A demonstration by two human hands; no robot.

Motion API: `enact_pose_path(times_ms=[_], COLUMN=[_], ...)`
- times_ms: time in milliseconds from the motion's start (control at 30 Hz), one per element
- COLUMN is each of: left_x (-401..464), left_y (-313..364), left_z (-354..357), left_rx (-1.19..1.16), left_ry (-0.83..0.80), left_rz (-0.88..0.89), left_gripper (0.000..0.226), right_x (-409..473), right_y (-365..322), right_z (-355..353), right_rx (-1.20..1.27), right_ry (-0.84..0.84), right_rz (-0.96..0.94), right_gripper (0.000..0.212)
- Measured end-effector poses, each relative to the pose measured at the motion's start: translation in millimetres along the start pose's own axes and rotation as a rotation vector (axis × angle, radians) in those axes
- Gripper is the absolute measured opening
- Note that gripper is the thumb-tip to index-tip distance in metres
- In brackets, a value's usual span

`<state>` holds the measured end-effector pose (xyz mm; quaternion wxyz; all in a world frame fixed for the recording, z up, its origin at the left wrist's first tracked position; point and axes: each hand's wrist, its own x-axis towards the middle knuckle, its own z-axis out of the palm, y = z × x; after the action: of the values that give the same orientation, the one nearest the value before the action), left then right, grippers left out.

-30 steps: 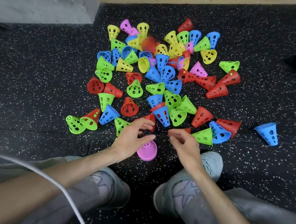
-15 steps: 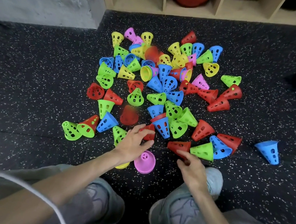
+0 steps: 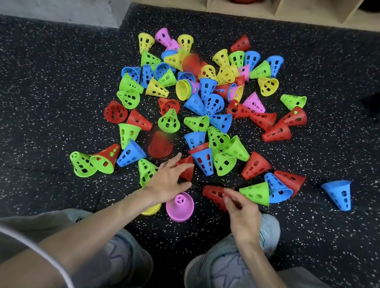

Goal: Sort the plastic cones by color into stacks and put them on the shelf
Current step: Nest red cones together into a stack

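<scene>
Your right hand (image 3: pixel 242 213) pinched a red cone (image 3: pixel 216 194) lying on its side, long axis running left-right, at the near edge of the pile. Your left hand (image 3: pixel 167 182) curled round a second red cone (image 3: pixel 186 170) just up-left of it, fingers only partly closed, hold uncertain. The two reds lay near but apart; nesting them looked the likely next move. A pink cone (image 3: pixel 179 206) sat between your hands. The shelf (image 3: pixel 285 15) stood well beyond the pile; bare floor (image 3: pixel 41 124) lay open either side.
</scene>
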<state>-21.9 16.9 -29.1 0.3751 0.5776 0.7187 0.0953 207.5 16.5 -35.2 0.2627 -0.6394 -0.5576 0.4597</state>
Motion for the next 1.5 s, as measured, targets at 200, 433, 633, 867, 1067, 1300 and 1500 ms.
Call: enact_pose_path(times_ms=[200, 433, 633, 867, 1067, 1300, 1500], left_x=[15.5, 22.6, 7.8, -31.2, -54.5, -72.7, -79.2], left_y=[-6.7, 0.8, 9.9, 20.4, 37.0, 43.5, 44.0], left_z=[-11.7, -15.5, -27.6, -30.6, -26.4, -35.2, -33.2], left_rx=[0.329, 0.377, 0.222, -0.001, 0.176, 0.119, 0.108], left_ry=[0.018, 0.036, 0.144, 0.250, 0.244, 0.257, 0.285], left_rz=[0.095, 0.132, 0.175, 0.269, 0.346, 0.366, 0.339], left_gripper=[0.086, 0.078, 0.072, 0.075, 0.076, 0.084, 0.076], right_x=[2.3, 3.0, -2.8, -23.8, -32.6, -56.4, -64.4], right_y=[1.1, 1.0, -8.0, -43.6, -77.2, -89.0, -96.0], right_z=[2.4, 1.8, 0.2, -9.9, -24.3, -3.6, 6.0], right_rx=[-0.019, 0.014, 0.189, 0.281, 0.271, 0.248, 0.224], right_ry=[0.004, 0.010, 0.081, 0.126, 0.168, 0.007, -0.044], right_rz=[0.011, 0.041, 0.035, -0.073, -0.179, -0.229, -0.243], right_gripper=[0.025, 0.031, 0.036, 0.033, 0.031, 0.029, 0.029])
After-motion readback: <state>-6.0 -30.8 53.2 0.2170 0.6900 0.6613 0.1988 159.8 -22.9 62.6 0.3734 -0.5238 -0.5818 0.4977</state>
